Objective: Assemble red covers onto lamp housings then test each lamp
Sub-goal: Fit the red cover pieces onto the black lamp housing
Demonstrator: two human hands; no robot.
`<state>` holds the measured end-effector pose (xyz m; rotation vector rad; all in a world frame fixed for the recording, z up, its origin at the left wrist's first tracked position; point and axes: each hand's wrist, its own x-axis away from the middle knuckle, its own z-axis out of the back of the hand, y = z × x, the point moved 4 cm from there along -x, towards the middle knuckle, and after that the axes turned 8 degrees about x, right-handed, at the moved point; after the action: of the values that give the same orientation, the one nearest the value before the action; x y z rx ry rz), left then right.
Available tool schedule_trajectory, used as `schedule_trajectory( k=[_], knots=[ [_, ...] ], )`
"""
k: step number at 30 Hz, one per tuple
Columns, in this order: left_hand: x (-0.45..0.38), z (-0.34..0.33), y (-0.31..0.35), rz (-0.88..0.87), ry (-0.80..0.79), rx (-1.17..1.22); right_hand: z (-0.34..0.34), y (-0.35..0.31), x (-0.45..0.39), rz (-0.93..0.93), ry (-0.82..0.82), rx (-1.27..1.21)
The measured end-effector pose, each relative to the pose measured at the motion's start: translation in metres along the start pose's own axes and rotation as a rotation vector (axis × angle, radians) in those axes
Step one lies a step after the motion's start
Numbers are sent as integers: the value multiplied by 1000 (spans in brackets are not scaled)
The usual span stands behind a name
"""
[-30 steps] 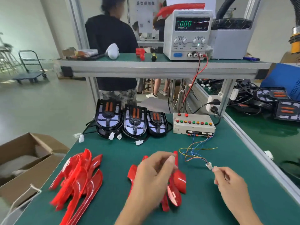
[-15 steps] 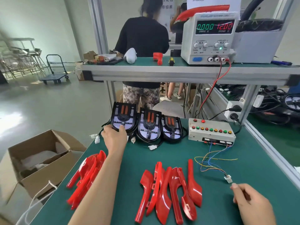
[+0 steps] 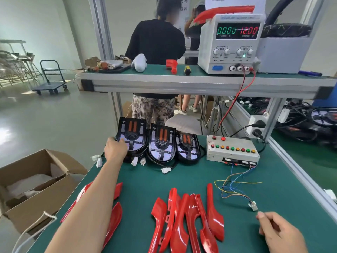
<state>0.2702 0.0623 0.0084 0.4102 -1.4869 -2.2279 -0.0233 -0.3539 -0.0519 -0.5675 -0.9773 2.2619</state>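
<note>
Since a second ago the left hand (image 3: 116, 149) has left the red covers (image 3: 184, 220) and reached far, fingers curled over the near-left rim of the leftmost housing (image 3: 131, 138). The right hand (image 3: 280, 232), loosely curled and holding nothing, rests beside the white connector (image 3: 253, 205). Covers lie fanned near centre.

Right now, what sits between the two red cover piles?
In the head view, only the person's left forearm crosses bare green mat between left pile and middle pile.

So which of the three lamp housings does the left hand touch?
The leftmost lamp housing: the left hand rests on its left edge; the other two stand untouched.
</note>
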Motion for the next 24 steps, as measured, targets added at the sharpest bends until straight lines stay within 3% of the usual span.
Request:
schedule_trajectory(
  k=[7, 14, 20, 24],
  knots=[
    [-16, -3, -9, -37, -121, 168, 0, 0, 1, 6, 0, -21],
    [0, 23, -13, -110, -61, 344, 3, 1, 1, -12, -7, 7],
    [63, 41, 3, -275, -167, 533, 2, 2, 4, -69, 14, -60],
    [126, 41, 11, -383, -265, 550, 6, 4, 10, -109, 133, -144]
  ],
)
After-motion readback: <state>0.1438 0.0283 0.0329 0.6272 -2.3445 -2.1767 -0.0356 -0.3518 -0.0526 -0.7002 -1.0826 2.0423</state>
